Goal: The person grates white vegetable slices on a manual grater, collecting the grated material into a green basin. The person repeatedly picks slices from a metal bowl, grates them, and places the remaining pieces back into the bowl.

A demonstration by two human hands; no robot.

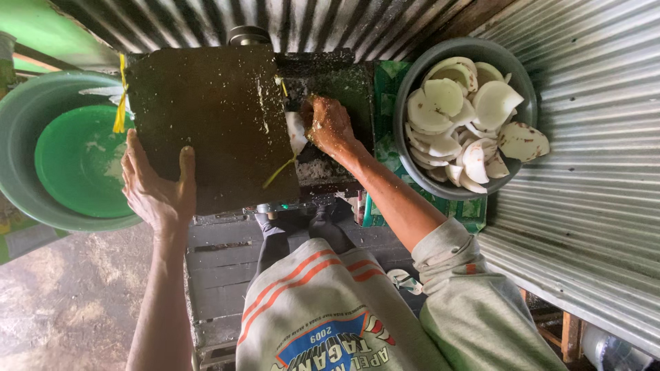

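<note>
Head view is showing the right hand (330, 127) pressing a white curved coconut piece (297, 132) into the opening of the dark crumb-spattered grating machine (323, 89), its grip closing on the piece. The left hand (157, 189), at eight o'clock, is lying flat with fingers spread on the dark flat board cover (213, 117), apparently steadying it. At two o'clock a grey round metal bowl (412, 89) is keeping more coconut slices (467, 117) within reach; at nine o'clock a green plastic basin (75, 161) is sitting.
</note>
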